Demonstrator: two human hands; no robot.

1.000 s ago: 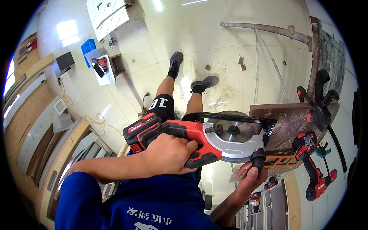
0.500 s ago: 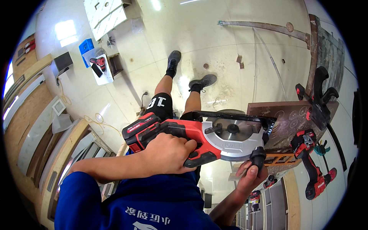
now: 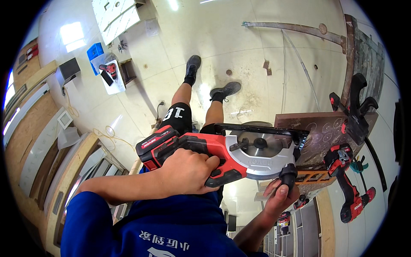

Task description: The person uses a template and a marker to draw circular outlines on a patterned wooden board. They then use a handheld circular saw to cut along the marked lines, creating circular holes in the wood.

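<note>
A red, black and silver cordless circular saw (image 3: 233, 159) is held sideways in front of my body. My left hand (image 3: 187, 172) is wrapped around its rear handle, near the black and red battery (image 3: 155, 141). At the saw's other end, my right hand (image 3: 280, 198) grips around the black spout (image 3: 287, 175), its thumb against it. The round metal blade (image 3: 272, 143) shows inside the silver guard, beside the black base plate (image 3: 257, 128) on the far side. Part of my right hand's fingers is hidden behind the saw.
To the right, a brown board (image 3: 317, 135) bears drawn circles, with a black tool (image 3: 358, 113) and a red cordless tool (image 3: 349, 184) by it. A white stool top (image 3: 113, 85) with a red tool stands far left. Wooden frames (image 3: 72, 184) line the left; a yellow cord (image 3: 109, 135) lies nearby.
The surroundings shift very slightly in the view. Both hands keep the same hold on the circular saw.
</note>
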